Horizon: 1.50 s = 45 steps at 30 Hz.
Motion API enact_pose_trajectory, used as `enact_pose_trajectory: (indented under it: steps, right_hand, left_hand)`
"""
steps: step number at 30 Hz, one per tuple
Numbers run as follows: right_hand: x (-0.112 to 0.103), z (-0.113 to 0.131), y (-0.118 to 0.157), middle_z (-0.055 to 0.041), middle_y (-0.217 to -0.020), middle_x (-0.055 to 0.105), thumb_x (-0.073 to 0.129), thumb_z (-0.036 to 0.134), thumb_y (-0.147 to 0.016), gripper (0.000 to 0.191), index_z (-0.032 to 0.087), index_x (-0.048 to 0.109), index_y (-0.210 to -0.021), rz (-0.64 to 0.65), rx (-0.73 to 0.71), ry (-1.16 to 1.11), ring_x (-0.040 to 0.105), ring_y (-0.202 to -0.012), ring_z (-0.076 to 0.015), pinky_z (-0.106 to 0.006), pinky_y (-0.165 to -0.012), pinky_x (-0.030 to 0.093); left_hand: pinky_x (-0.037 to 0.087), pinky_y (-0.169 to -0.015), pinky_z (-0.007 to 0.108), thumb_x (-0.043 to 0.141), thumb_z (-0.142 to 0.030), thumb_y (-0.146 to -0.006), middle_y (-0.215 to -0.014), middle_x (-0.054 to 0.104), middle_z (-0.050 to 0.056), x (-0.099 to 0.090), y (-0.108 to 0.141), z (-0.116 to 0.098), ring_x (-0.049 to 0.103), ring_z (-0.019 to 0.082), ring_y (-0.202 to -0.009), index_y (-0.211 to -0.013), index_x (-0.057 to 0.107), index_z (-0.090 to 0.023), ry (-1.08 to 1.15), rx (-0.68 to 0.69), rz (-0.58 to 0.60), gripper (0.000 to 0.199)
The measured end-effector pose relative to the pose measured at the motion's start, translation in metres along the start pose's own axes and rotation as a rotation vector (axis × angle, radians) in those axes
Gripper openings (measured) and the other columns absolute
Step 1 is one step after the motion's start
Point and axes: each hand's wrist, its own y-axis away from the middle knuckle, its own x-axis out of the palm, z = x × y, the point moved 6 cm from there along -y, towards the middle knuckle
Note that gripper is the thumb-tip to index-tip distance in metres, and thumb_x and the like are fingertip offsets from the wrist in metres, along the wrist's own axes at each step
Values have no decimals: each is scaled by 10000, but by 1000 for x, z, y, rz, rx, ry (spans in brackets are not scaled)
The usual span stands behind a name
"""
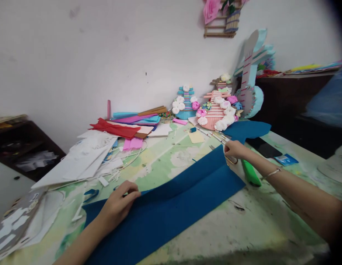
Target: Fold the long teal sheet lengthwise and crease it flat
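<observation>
A long dark blue sheet lies slantwise across the table, creased lengthwise, with its far edge raised. My left hand pinches that far edge near the sheet's left part, fingers curled together. At the sheet's upper right corner, my right hand grips the edge between thumb and fingers. Scissors, partly hidden, lie beneath and beside my right hand. Next to them is a bright green object. A small blue scrap rests beyond the sheet's left end.
White sheets and coloured paper are piled at the back left. Flower-decorated guitar shapes lean by the wall. A black phone and a blue packet lie on the right. The table is paint-stained.
</observation>
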Motion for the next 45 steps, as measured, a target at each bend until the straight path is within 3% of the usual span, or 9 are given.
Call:
enact_pose_trajectory:
  steps: [4,7,11,16,18,23,29,35,45]
  right_hand:
    - [-11,9,-7,-74,-1103,621,570,346,-909,278,149,602,-1102,-152,-57,-15,611,-962,-198,-401,-828,517]
    - [-8,41,8,-114,-1101,632,485,312,-940,271,147,617,-1110,-208,-263,-61,605,-986,-210,-381,-870,482]
    - [7,82,37,-109,-1330,540,575,445,-858,459,275,569,-1284,-129,-596,-104,519,-1186,-271,-386,-977,411]
    - [25,83,53,-147,-1534,284,795,493,-619,896,352,415,-1418,97,-718,-65,204,-1404,-410,-561,-1074,230]
    - [24,75,57,-136,-1550,254,760,451,-680,768,331,467,-1380,91,-745,-95,189,-1415,-386,-549,-1089,205]
    - [23,58,69,-123,-1409,474,604,294,-819,371,252,621,-1187,20,-768,-195,426,-1281,-311,-480,-1033,321]
    - [19,56,69,-109,-1248,569,546,185,-814,322,218,635,-1123,-36,-748,-231,517,-1145,-240,-367,-947,407]
    - [13,71,55,-60,-857,638,544,68,-700,210,178,655,-841,-77,-697,-193,582,-749,-162,-256,-690,420]
    - [8,82,47,-29,-700,622,547,4,-608,182,175,605,-632,-104,-647,-125,562,-675,-147,-235,-652,375]
  left_hand:
    - [523,-752,285,448,-21,-873,-914,607,70,-7,14,-17,597,155,-861,-962,582,-184,-124,143,-82,229]
    - [543,-828,346,407,-57,-897,-995,661,133,-6,23,-24,631,212,-989,-995,576,-153,-173,223,-80,218]
    - [549,-819,323,391,-31,-877,-1017,689,167,-2,26,-25,652,219,-1003,-1004,550,-125,-237,248,-54,224]
    - [545,-741,240,384,-77,-863,-946,727,102,2,16,-22,698,170,-858,-1055,520,-140,-316,155,51,243]
    - [544,-744,249,376,-97,-838,-959,724,89,5,12,-21,699,175,-861,-1133,495,-143,-315,103,128,321]
    - [533,-819,336,513,-205,-782,-1121,674,114,22,0,-27,654,253,-1008,-1326,356,-174,-220,4,375,567]
    - [523,-846,413,531,-113,-715,-1195,629,150,50,-30,-40,605,303,-1071,-1330,378,-156,-112,-53,649,635]
    - [522,-728,330,385,-98,-874,-1005,684,102,64,-54,-41,658,236,-882,-1175,515,-186,-105,-45,703,339]
    - [476,-773,278,520,-141,-852,-976,709,34,63,-65,-14,663,196,-883,-1028,594,-209,158,-280,609,203]
